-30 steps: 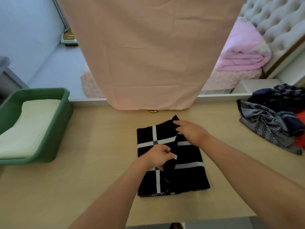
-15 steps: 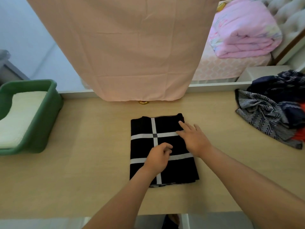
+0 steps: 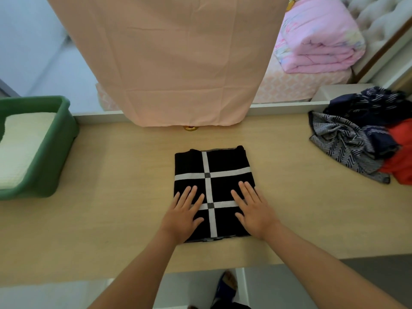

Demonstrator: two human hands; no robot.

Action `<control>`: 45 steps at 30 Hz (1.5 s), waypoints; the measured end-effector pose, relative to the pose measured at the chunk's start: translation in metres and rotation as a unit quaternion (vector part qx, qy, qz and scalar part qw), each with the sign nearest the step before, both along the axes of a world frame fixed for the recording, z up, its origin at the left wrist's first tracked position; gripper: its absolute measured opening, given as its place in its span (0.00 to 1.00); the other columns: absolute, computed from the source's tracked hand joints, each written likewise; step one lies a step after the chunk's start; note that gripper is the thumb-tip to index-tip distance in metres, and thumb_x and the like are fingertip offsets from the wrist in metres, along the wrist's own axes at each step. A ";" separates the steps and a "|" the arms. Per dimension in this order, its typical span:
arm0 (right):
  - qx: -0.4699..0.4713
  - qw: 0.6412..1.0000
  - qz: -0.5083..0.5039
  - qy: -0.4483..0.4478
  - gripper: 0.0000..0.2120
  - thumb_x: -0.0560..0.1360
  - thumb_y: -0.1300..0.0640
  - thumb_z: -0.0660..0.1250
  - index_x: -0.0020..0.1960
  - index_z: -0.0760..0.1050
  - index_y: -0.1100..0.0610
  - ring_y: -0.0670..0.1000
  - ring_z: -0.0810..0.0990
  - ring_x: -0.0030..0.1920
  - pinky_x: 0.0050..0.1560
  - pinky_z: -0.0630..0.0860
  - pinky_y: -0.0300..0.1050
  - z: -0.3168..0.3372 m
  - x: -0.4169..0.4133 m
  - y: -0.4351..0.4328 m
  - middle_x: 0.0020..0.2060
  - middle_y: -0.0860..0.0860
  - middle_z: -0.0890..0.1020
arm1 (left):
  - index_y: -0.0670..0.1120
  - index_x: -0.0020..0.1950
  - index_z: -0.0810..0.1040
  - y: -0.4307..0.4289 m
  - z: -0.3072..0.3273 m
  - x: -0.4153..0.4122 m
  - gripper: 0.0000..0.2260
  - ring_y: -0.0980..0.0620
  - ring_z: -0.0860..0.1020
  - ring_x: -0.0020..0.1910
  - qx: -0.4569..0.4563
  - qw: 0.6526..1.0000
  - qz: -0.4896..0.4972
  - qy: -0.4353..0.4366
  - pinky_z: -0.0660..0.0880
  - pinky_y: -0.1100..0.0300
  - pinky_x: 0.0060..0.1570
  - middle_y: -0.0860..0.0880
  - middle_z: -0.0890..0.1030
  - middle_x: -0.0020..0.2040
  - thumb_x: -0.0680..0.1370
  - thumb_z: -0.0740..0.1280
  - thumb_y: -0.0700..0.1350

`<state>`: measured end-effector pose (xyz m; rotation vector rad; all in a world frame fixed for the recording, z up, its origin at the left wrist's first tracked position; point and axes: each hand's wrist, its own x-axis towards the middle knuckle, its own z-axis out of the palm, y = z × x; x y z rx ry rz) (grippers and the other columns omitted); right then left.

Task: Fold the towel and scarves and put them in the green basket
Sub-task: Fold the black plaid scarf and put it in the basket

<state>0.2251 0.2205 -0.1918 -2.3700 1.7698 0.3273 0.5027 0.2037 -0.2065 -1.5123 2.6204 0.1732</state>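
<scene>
A black scarf with white grid stripes (image 3: 223, 161) lies folded into a flat rectangle in the middle of the wooden table (image 3: 116, 197). My left hand (image 3: 184, 214) rests flat on its near left part, fingers spread. My right hand (image 3: 254, 210) presses flat on its near right part, also with fingers apart. Neither hand grips anything. The green basket (image 3: 55, 152) stands at the table's left edge and holds a folded cream towel (image 3: 20, 148).
A loose heap of scarves lies at the right: a grey zigzag one (image 3: 343, 143), a navy patterned one (image 3: 370, 105) and a red one (image 3: 401, 157). A peach cloth (image 3: 169, 59) hangs over the table's far edge. Beyond it is a bed with a folded pink quilt (image 3: 316, 36).
The last fold of the black scarf has been laid flat. Both hands have gone from pinching its edge to lying open on its near half.
</scene>
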 end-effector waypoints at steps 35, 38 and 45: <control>0.144 0.961 -0.148 -0.183 0.09 0.72 0.62 0.62 0.34 0.71 0.55 0.52 0.75 0.34 0.33 0.68 0.45 0.098 0.015 -0.013 0.31 0.50 0.75 | 0.46 0.44 0.78 0.018 0.082 0.021 0.05 0.53 0.76 0.34 0.222 0.940 0.077 0.248 0.69 0.62 0.32 0.52 0.78 0.35 0.74 0.64 0.44; 0.165 0.950 -0.166 -0.207 0.13 0.71 0.64 0.62 0.30 0.63 0.56 0.52 0.68 0.31 0.33 0.61 0.47 0.103 0.005 -0.039 0.28 0.52 0.70 | 0.43 0.41 0.76 -0.007 0.082 0.010 0.06 0.50 0.76 0.32 0.253 0.875 0.212 0.354 0.69 0.56 0.35 0.49 0.78 0.33 0.76 0.61 0.41; 0.211 0.947 -0.169 -0.174 0.05 0.76 0.60 0.64 0.45 0.78 0.59 0.53 0.76 0.40 0.39 0.69 0.46 0.104 -0.014 -0.105 0.40 0.53 0.79 | 0.50 0.64 0.73 -0.063 0.089 -0.009 0.18 0.48 0.79 0.58 0.330 0.710 0.307 0.541 0.76 0.58 0.50 0.48 0.80 0.56 0.78 0.68 0.55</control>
